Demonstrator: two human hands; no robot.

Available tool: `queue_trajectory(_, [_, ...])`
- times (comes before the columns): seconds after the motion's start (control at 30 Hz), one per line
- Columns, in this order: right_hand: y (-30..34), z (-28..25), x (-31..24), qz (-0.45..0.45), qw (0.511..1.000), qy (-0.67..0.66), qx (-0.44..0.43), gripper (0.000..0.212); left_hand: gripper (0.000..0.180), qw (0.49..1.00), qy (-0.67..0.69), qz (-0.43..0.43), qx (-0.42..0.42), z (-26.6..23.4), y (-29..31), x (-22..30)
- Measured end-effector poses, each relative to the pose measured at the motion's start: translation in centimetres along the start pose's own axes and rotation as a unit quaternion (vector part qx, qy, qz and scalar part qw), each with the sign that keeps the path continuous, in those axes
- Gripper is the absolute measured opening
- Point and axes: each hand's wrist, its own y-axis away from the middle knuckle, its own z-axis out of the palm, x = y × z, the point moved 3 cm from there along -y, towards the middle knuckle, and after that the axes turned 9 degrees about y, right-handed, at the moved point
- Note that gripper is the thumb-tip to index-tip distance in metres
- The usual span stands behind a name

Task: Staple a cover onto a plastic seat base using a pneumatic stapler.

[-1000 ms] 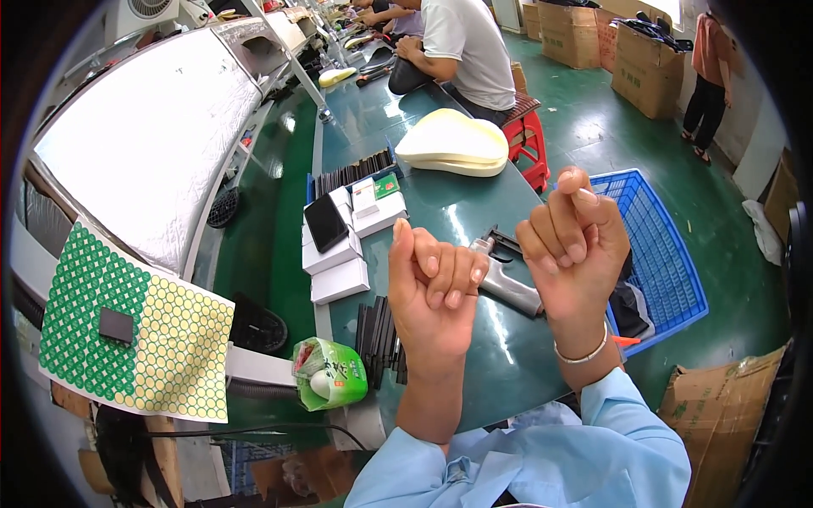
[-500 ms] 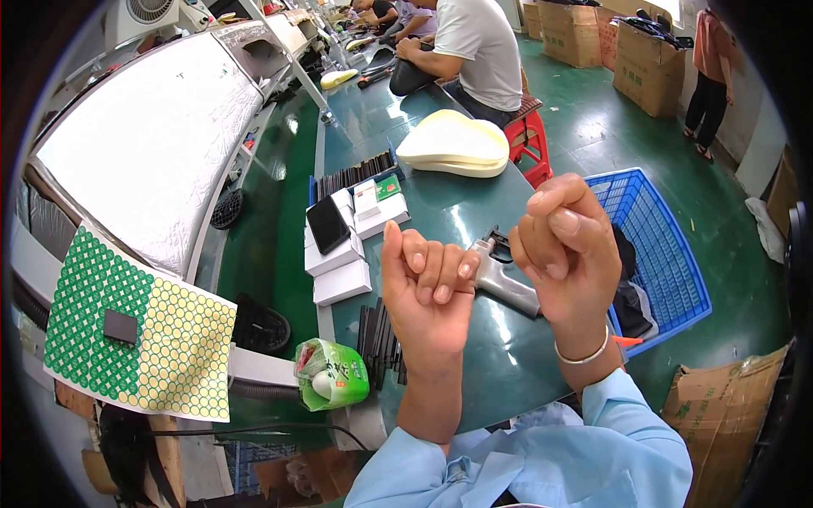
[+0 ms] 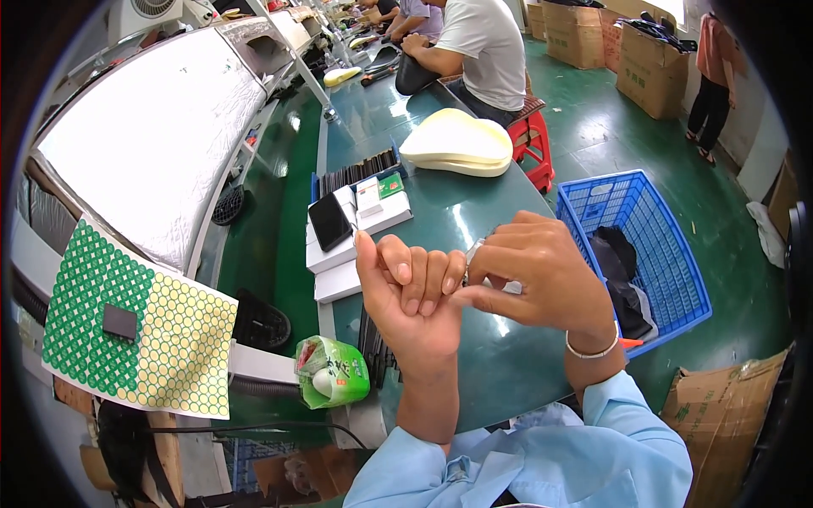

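Note:
My left hand (image 3: 415, 300) is raised over the green tabletop (image 3: 483, 364), palm toward me. Its fingers are curled in with nothing visible in them, and the thumb stands up apart. My right hand (image 3: 538, 271) comes in from the right with its back up. Its thumb and fingertips close on the little finger edge of my left hand. Behind the right hand lies a grey metal pistol-shaped tool (image 3: 513, 288), mostly hidden. Dark flat strips (image 3: 373, 339) lie on the table by my left wrist.
White boxes (image 3: 339, 284) with a black phone (image 3: 329, 222) stand to the left. Pale foam pads (image 3: 457, 144) lie farther off. A blue crate (image 3: 677, 271) with dark pieces stands at right. A sticker sheet (image 3: 186, 339) and green pouch (image 3: 343, 372) are at left. Another person (image 3: 487, 55) sits ahead.
My right hand has turned from an upright curled pose to back-up and moved left and down onto my left hand's little finger. My left hand has shifted slightly left.

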Motion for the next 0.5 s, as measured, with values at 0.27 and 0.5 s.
queue_trajectory(0.27, [0.0,0.8,0.3,0.019,0.984,-0.175,-0.013,0.031,0.052,1.0,-0.018,0.006,-0.005,0.3,0.1,0.5])
queue_trajectory(0.5, [-0.9,3.3,0.8,0.057,0.452,-0.889,0.046,0.061,0.045,0.97,-0.201,0.136,-0.01,0.9,0.2,0.7])
